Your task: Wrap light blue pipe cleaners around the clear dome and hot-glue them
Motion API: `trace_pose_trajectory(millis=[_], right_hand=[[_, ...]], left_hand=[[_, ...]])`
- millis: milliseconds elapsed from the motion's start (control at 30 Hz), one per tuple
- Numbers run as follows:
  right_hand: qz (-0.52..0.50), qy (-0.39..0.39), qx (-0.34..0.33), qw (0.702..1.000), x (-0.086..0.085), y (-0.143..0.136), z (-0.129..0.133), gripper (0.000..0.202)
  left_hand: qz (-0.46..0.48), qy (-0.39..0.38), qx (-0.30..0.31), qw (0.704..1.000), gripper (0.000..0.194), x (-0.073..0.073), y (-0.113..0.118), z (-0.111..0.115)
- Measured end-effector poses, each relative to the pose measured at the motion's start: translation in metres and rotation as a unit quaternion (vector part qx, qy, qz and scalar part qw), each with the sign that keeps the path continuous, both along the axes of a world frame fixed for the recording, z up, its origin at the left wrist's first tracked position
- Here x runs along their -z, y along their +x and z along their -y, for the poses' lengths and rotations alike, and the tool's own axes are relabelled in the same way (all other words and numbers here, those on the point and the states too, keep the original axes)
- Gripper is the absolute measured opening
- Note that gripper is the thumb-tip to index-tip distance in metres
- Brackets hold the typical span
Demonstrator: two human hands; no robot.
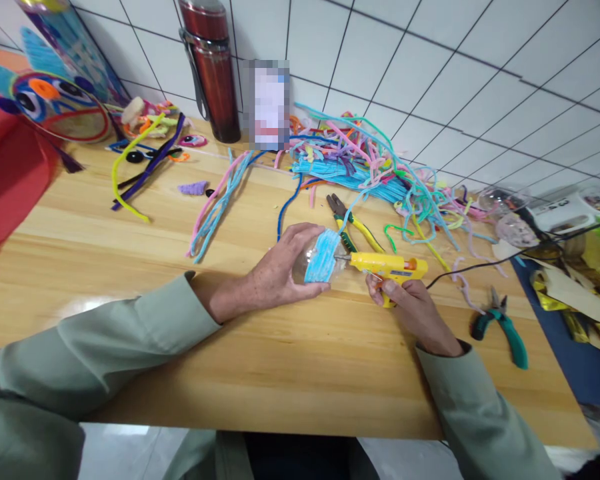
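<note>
A clear rounded plastic piece point(303, 267) is wrapped round its middle with light blue pipe cleaner point(322, 257). My left hand point(280, 270) grips it from the left, thumb below and fingers above. One blue strand point(353, 208) rises from the wrap toward the pile behind. In my right hand point(413, 303) is a yellow glue gun point(390, 265), its fingers wrapped round the handle and trigger. The gun's metal nozzle point(342, 257) points left and meets the right side of the blue wrap.
Yellow-and-green pliers point(363, 233) lie just behind the gun, teal pliers point(510, 333) to the right. A pipe-cleaner heap point(360, 160), a red flask point(215, 73) and an upright phone point(270, 107) line the wall. A black cord point(480, 264) runs right from the gun.
</note>
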State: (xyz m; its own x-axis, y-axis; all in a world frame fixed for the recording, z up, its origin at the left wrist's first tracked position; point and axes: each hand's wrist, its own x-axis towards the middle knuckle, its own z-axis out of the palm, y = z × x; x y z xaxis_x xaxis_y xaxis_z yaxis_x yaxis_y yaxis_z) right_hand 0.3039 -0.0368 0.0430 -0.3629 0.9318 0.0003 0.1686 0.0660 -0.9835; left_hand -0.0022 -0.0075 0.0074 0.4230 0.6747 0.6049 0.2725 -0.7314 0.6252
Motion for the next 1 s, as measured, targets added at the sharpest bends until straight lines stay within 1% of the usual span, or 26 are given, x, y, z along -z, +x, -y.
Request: trace_pose_trajectory(millis=[167,400,667,867,1000], right_hand=[[-0.002,-0.007,0.005,1.000,-0.0006,-0.0006,-0.0008,0.052],[-0.007,-0.025,0.011,1.000,-0.0032,-0.0017,-0.0001,0.051],[-0.003,-0.009,0.012,1.000,-0.0015,-0.0016,-0.0013,0.053],[0.002,-0.011,0.026,1.000,-0.0030,-0.0024,-0.0009,0.055],[0.002,-0.011,0.024,1.000,-0.0034,-0.0004,-0.0001,0.053]], left_hand=[[0.008,0.013,0.000,1.000,0.092,0.0007,0.0006,-0.0002],[0.005,0.012,0.001,1.000,0.093,0.0008,-0.0001,-0.0007],[0.006,0.018,0.000,1.000,0.090,0.0002,0.0009,-0.0006],[0.009,0.016,0.001,1.000,0.091,0.0004,0.0006,-0.0004],[0.013,0.018,0.002,1.000,0.093,0.0015,0.0006,-0.0010]])
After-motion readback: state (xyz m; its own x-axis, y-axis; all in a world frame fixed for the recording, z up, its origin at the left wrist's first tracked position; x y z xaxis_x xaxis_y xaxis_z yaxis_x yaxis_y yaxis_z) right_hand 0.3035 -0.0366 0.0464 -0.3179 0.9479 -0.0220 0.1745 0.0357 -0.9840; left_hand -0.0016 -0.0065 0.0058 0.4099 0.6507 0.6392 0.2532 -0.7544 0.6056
